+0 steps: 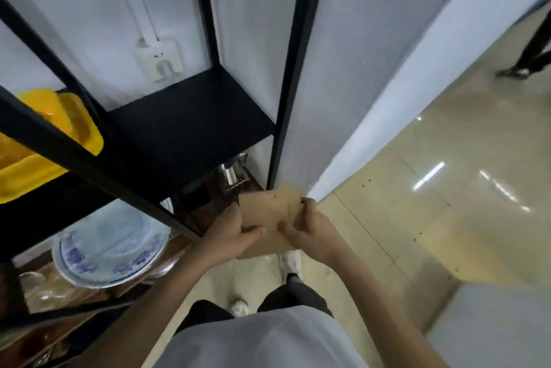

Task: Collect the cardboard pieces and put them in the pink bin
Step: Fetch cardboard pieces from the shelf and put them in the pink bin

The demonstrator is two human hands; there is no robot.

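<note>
The cardboard pieces [269, 218] sit just below frame centre, at about 6 o'clock, held over the tiled floor [417, 203]. The left hand [229, 233] grips their left edge, thumb on top and fingers curled underneath. The right hand [307, 227] grips the right edge the same way. Both hands are closed on the stack. At least two overlapping sheets show; blur prevents an exact count.

Surroundings:
- One black metal shelving frame [190, 117] fills 9 to 12 o'clock; its corner post [286, 99] stands directly behind the cardboard.
- One yellow plastic tray [53, 141] lies at 9 o'clock, crossed by a black bar.
- One blue-patterned white plate [110, 245] sits at 8 o'clock on a lower level.
- One metal cylinder [231, 173] stands just above the cardboard.
- One wall socket [161, 60] is at 11 o'clock.
- Another person's legs [530, 51] appear at 2 o'clock, well apart.
</note>
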